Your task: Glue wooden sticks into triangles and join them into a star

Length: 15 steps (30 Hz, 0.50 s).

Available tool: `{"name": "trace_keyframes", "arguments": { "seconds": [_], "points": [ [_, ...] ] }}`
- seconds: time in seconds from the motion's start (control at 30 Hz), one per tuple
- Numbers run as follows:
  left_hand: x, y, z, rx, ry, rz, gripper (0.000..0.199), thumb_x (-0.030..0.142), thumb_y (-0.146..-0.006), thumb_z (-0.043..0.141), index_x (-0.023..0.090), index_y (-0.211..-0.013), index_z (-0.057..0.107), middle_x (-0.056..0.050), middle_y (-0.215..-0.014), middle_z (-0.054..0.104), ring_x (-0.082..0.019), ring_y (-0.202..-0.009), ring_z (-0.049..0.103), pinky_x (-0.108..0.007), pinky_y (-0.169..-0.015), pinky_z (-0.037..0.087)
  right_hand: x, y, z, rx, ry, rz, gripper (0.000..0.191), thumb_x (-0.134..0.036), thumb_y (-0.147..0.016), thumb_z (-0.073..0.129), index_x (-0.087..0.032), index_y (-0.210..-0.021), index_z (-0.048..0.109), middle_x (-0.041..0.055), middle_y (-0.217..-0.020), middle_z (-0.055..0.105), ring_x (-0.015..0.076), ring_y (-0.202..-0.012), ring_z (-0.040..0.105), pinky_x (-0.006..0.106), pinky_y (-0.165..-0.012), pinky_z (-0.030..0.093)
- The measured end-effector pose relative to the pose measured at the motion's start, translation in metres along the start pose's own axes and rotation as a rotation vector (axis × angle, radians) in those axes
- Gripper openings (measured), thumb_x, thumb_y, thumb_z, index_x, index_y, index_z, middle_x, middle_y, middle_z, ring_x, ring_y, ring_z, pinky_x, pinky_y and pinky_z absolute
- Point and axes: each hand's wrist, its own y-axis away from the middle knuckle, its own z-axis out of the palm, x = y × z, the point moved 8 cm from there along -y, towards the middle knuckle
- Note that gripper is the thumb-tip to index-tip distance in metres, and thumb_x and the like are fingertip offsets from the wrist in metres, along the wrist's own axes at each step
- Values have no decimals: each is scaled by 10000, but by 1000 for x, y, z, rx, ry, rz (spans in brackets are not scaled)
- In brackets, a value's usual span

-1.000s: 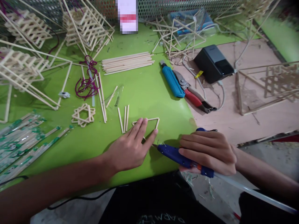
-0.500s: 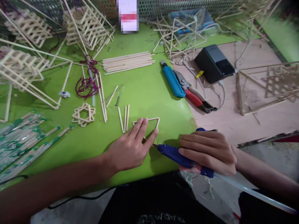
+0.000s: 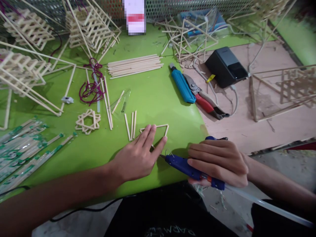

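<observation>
Glue gun (image 3: 182,166) leftward, green tabletop (image 3: 184,130)

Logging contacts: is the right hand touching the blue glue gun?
Touching. The head view shows the right hand wrapped over the blue glue gun, fingers lying across its body with no gap.

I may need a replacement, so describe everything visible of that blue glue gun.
The glue gun has a blue, plastic-looking body, an orange part and a slender tip with fine strands nearby. A long translucent stick extends from its back. The right hand grips it, tip towards the left hand.
</observation>
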Motion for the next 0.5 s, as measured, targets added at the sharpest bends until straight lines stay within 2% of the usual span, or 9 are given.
{"name": "trace_keyframes", "arguments": {
  "seconds": [0.07,0.2,0.4,0.5],
  "points": [
    [0,0,0,1,7,-2,508,206,-920,544,68,-1409,548,-342,-1373,509,-433,-1311,503,-463,-976,559,-1,-1,-1,13,-5,-11,286,-386,-933,644,-101,-940,663,71,-781,702,185,-857,717,285,-663,616],
    [0,0,0,5,4,-4,493,213,-935,526,71,-1407,550,-337,-1376,511,-428,-1308,509,-464,-974,560,1,-4,3,-83,-14,27,268,-392,-939,642,-125,-937,658,62,-786,706,180,-882,717,288,-710,623],
    [-1,1,1,3,-4,5,497,211,-950,503,63,-1424,526,-340,-1382,497,-431,-1309,505,-472,-971,559,-2,5,-4,-9,-11,0,311,-384,-934,641,-76,-957,669,93,-803,704,203,-865,720,304,-648,611],
    [-1,1,2,-10,-9,4,497,217,-954,504,67,-1427,521,-330,-1389,496,-428,-1317,496,-473,-979,554,1,10,-2,-12,17,19,310,-401,-934,645,-95,-979,665,76,-811,705,189,-875,720,295,-673,618]
  ]
}}
